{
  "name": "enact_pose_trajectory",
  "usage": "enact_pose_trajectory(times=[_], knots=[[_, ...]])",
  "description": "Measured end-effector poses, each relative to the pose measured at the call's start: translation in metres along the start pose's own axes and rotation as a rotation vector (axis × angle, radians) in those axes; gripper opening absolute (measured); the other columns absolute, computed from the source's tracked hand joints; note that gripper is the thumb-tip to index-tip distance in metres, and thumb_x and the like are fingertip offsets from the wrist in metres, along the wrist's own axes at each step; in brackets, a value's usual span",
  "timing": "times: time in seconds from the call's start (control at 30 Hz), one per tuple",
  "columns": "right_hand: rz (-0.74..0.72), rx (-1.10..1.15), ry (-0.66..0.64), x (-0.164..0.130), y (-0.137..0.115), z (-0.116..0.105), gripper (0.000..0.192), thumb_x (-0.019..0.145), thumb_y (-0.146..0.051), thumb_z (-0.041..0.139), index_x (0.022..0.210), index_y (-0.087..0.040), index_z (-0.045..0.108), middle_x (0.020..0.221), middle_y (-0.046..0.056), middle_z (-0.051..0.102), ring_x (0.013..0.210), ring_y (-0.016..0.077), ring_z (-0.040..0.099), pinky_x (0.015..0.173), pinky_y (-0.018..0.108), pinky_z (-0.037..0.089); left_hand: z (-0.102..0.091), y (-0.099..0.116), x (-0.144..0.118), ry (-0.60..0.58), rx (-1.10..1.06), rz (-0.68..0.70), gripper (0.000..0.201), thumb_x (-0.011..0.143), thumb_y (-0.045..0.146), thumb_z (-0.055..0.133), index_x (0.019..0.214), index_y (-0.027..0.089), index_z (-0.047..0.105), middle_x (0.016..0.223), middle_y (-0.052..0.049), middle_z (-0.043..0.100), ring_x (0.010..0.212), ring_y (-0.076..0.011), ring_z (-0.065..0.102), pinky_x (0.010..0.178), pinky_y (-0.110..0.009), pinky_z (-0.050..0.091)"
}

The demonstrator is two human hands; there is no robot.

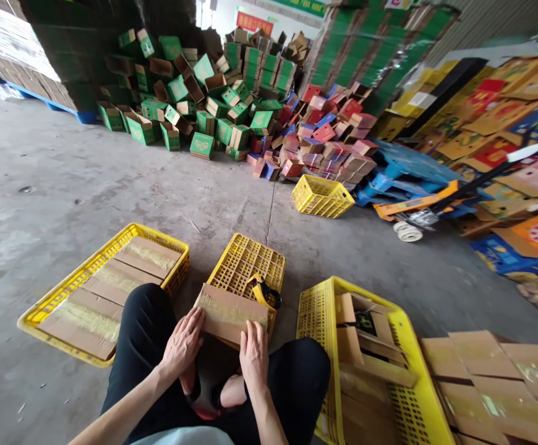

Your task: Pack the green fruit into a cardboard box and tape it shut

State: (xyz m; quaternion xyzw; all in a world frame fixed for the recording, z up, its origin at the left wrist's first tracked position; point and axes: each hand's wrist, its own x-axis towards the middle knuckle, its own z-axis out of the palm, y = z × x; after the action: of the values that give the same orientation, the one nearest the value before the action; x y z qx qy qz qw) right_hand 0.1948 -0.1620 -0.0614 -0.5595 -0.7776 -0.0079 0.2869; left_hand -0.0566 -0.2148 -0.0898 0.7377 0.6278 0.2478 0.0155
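The taped cardboard box [230, 314] lies on an upturned yellow crate [247, 266] in front of the seated person's knees, its sealed seam facing up. The left hand [183, 343] rests flat on the box's near left corner, fingers spread, not gripping. The right hand [253, 353] presses flat on its near right edge, likewise open. A yellow tape dispenser [263, 292] sits on the crate, touching the box's far right corner. To the left, a yellow tray [55, 300] holds sealed boxes; to the right, a yellow basket [318, 309] holds unsealed boxes.
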Motion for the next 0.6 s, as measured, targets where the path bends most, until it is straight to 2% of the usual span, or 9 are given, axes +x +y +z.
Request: enact_pose_trajectory(times=[0.1, 0.17, 0.27, 0.37, 0.47, 0.6], knots=[[-0.007, -0.024, 0.005, 0.001, -0.010, 0.002, 0.042, 0.112, -0.036, 0.037, 0.136, -0.016, 0.066, 0.128, 0.019, 0.067, 0.121, 0.0323, 0.066, 0.100, 0.046, 0.057, 0.003, 0.009, 0.009, 0.019, -0.015, -0.017, 0.073, 0.101, 0.055, 0.055, 0.161, 0.016, 0.042, 0.158, -0.020, 0.051, 0.148, -0.0383, 0.047, 0.120, -0.054, 0.044], [-0.021, -0.055, -0.016, 0.002, -0.017, 0.003, 0.041, 0.112, -0.035, 0.038, 0.135, -0.017, 0.066, 0.129, 0.019, 0.067, 0.121, 0.0331, 0.065, 0.101, 0.049, 0.056, 0.005, 0.012, 0.019, 0.026, -0.023, -0.027, 0.073, 0.100, 0.064, 0.055, 0.156, 0.017, 0.050, 0.155, -0.020, 0.053, 0.147, -0.0392, 0.048, 0.120, -0.054, 0.044], [-0.040, -0.083, -0.055, 0.002, -0.023, 0.005, 0.038, 0.111, -0.034, 0.041, 0.134, -0.018, 0.067, 0.133, 0.018, 0.066, 0.121, 0.0336, 0.066, 0.099, 0.049, 0.057, 0.010, 0.014, 0.037, 0.042, -0.050, -0.007, 0.066, 0.104, 0.059, 0.051, 0.153, 0.016, 0.054, 0.154, -0.020, 0.054, 0.147, -0.0368, 0.049, 0.121, -0.052, 0.044], [-0.026, -0.050, -0.069, 0.004, -0.027, 0.008, 0.038, 0.110, -0.034, 0.042, 0.134, -0.018, 0.067, 0.134, 0.018, 0.065, 0.120, 0.0328, 0.066, 0.098, 0.047, 0.058, 0.016, 0.012, 0.048, 0.057, -0.079, 0.021, 0.059, 0.107, 0.050, 0.047, 0.156, 0.016, 0.051, 0.158, -0.019, 0.051, 0.150, -0.0355, 0.046, 0.121, -0.052, 0.045], [-0.053, -0.006, -0.085, 0.012, -0.034, 0.016, 0.038, 0.109, -0.029, 0.043, 0.137, -0.021, 0.066, 0.138, 0.016, 0.064, 0.125, 0.0319, 0.065, 0.101, 0.046, 0.058, 0.021, 0.009, 0.047, 0.059, -0.075, 0.053, 0.062, 0.107, 0.048, 0.047, 0.161, 0.018, 0.044, 0.161, -0.018, 0.049, 0.152, -0.0361, 0.042, 0.121, -0.054, 0.044], [-0.164, 0.043, -0.133, 0.030, -0.051, 0.029, 0.049, 0.103, -0.014, 0.040, 0.146, -0.021, 0.062, 0.145, 0.014, 0.062, 0.137, 0.0292, 0.058, 0.111, 0.045, 0.055, 0.021, 0.003, 0.040, 0.035, -0.035, 0.079, 0.065, 0.106, 0.052, 0.050, 0.162, 0.019, 0.043, 0.162, -0.017, 0.048, 0.153, -0.0355, 0.042, 0.121, -0.051, 0.044]])
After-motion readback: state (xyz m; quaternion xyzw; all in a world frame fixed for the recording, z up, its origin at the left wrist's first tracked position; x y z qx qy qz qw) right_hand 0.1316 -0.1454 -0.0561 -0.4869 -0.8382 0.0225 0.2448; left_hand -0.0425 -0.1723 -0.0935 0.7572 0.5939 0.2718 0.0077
